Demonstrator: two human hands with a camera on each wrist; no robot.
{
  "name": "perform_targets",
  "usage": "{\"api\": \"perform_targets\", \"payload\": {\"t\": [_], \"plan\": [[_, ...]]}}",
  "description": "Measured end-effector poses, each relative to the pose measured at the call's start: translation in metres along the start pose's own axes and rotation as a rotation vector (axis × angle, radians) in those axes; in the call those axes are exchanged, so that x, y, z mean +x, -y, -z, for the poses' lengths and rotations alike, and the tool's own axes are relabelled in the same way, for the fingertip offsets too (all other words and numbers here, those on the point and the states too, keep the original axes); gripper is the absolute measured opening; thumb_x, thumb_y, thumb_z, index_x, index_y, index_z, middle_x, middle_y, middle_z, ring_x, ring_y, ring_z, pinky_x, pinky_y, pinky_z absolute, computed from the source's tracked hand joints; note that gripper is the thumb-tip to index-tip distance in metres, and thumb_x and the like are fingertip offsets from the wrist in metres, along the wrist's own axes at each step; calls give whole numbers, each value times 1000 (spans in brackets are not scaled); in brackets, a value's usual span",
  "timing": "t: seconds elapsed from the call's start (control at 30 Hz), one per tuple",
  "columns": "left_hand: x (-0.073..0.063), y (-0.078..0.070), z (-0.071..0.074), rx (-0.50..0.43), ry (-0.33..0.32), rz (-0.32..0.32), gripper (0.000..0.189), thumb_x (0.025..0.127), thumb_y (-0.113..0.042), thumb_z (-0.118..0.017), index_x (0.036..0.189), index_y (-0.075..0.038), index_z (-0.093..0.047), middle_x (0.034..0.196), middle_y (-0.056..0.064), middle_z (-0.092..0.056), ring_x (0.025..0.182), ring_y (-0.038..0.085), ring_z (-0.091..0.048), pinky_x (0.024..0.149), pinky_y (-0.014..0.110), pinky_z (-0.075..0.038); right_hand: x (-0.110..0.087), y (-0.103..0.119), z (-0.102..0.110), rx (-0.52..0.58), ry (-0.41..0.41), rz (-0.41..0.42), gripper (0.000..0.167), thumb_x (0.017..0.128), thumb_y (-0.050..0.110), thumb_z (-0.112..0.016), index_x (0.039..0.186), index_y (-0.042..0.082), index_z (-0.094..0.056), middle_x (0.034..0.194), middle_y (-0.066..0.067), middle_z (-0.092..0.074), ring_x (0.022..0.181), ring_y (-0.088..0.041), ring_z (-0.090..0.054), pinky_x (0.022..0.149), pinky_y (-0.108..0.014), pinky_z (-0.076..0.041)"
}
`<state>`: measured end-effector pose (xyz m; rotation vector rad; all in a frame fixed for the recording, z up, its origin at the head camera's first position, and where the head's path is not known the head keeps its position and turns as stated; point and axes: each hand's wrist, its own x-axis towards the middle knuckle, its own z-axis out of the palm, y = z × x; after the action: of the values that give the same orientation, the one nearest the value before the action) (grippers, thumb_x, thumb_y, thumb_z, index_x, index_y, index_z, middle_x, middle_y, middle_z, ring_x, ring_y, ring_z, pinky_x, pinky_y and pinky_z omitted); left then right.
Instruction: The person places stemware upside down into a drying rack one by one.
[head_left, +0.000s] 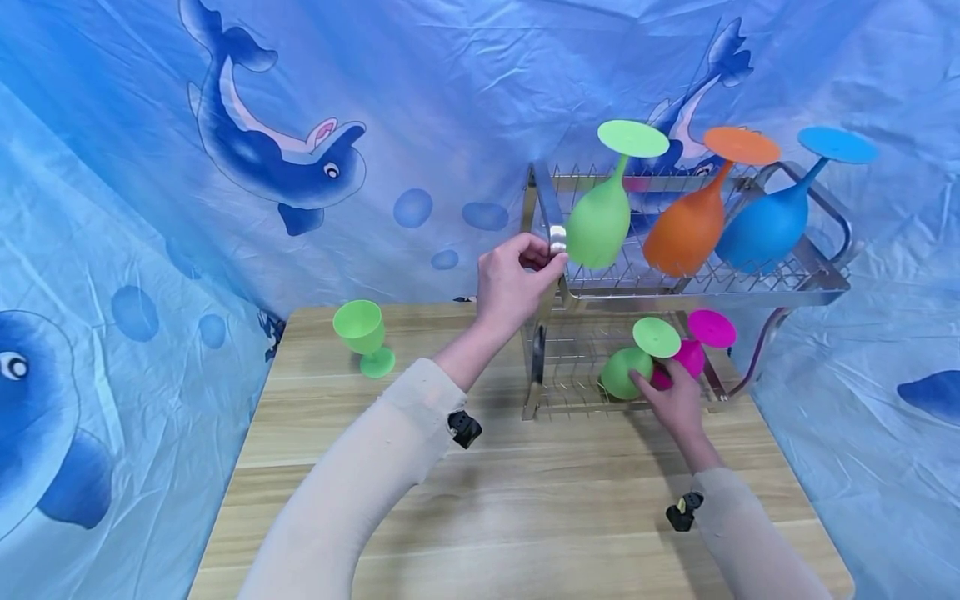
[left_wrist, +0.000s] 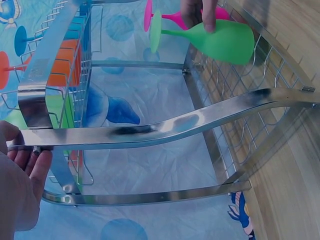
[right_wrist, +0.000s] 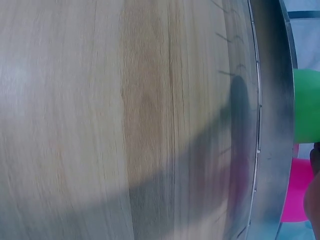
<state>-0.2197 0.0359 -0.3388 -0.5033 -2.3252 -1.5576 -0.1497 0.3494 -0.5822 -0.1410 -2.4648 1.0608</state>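
My left hand point(head_left: 513, 279) grips the front left upright of a two-tier metal dish rack point(head_left: 712, 298), near the upper tier; its fingers curl around the bar in the left wrist view. With thumb and fingers my right hand point(head_left: 678, 404) holds the bowl of an upside-down green goblet point(head_left: 626, 372) at the lower tier. Right beside that, a pink goblet point(head_left: 688, 358) stands upside down, partly hidden by the green one and the right hand. On the upper tier a light green goblet point(head_left: 600, 221), an orange goblet point(head_left: 686, 233) and a blue goblet point(head_left: 768, 229) lean upside down.
Another green goblet point(head_left: 360, 327) stands upright on the wooden table point(head_left: 480, 533), left of the rack. Blue cloth point(head_left: 450, 100) with printed dolphins hangs behind and at both sides. The rack's lower front rail point(right_wrist: 272, 120) lies close to the right hand.
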Motion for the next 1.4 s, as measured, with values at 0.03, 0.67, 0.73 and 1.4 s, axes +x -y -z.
{"api": "perform_targets", "payload": {"t": [0.03,0.67,0.73,1.4], "plan": [[0,0,0,0,-1,-5,16,95,-27,-83,99,-12,-77,91,-1,-77,83,10,-71,78,21,-56,0,0,1,1,2,1,55,91,21,-87,134,-5,-65,131,-30,-69,121,-51,-65,106,-65,-51],[1,4,-1,3,-16,-33,16,95,-26,-82,98,-12,-77,91,-1,-78,82,10,-72,78,20,-55,0,1,5,-34,58,2,61,93,31,-86,140,-2,-63,137,-29,-67,124,-52,-64,106,-65,-52],[1,3,-1,6,-12,-29,16,95,-27,-83,98,-12,-77,91,-1,-78,82,9,-72,78,20,-55,0,2,6,-37,62,1,61,93,31,-86,140,-1,-63,137,-29,-67,125,-52,-64,107,-65,-51],[-1,0,1,-19,0,-8,14,95,-26,-83,97,-14,-77,90,-4,-77,82,7,-71,78,22,-56,-28,4,33,-40,151,33,73,92,25,-87,149,-7,-55,144,-33,-60,123,-54,-63,108,-65,-49]]}}
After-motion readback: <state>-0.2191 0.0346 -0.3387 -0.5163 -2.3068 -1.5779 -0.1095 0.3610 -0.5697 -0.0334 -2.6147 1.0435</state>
